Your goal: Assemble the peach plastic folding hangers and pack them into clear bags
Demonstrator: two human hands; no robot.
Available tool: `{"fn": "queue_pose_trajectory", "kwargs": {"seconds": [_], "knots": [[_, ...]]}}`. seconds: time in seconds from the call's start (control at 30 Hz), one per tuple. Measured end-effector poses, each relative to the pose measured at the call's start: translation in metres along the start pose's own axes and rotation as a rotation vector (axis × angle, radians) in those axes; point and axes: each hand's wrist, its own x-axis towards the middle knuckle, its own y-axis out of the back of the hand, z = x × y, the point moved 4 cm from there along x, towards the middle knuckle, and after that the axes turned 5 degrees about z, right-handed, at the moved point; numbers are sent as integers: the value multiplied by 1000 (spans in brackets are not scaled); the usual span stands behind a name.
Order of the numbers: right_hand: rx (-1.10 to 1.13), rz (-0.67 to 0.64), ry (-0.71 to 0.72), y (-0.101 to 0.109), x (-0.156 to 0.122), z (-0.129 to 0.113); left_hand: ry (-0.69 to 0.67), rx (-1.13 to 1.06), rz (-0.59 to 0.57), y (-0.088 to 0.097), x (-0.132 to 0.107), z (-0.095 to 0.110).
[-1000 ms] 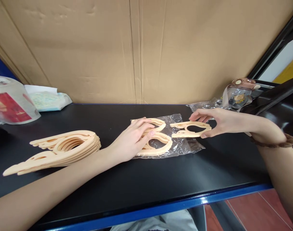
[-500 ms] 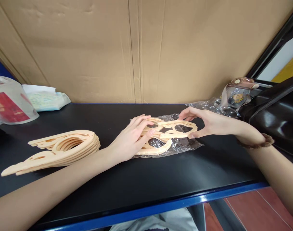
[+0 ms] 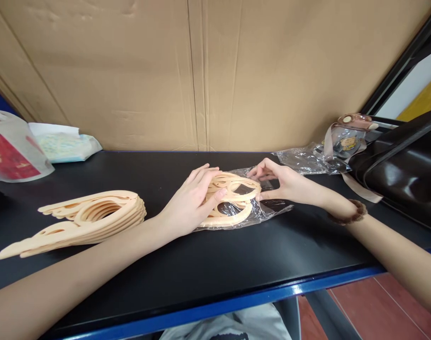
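Observation:
A small pile of peach-coloured cut-out pieces (image 3: pixel 232 208) lies on a clear plastic bag (image 3: pixel 272 208) in the middle of the black table (image 3: pixel 215 269). My left hand (image 3: pixel 190 203) rests on the pile's left end, fingers bent over the top piece. My right hand (image 3: pixel 282 184) pinches the right end of the top piece (image 3: pixel 236 186), which sits on the pile. A taller stack of long peach wing-shaped pieces (image 3: pixel 84 219) lies to the left, untouched.
A cardboard wall (image 3: pixel 201 71) closes the back. A red-labelled plastic bag (image 3: pixel 10 158) and a white packet (image 3: pixel 63 141) sit at the far left. A dark bag (image 3: pixel 406 174), a clear pouch (image 3: pixel 346 137) and crumpled plastic (image 3: pixel 300 160) stand at the right. The blue table edge (image 3: pixel 236 302) runs along the front.
My right hand has carried the single peach piece leftward from the bag's right end onto the pile under my left hand. My left hand stays on the pile.

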Motion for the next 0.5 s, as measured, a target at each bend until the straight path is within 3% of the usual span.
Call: {"fn": "queue_pose_trajectory", "kwargs": {"seconds": [0.17,0.4,0.5], "knots": [[-55,29,-84,9,-1,2,9,24,-9,0,0,-1],[230,-49,-101,-4,-1,-1,-93,-86,-39,1,1,5],[120,27,-99,3,-1,-1,-26,-58,-39,2,1,7]]}}
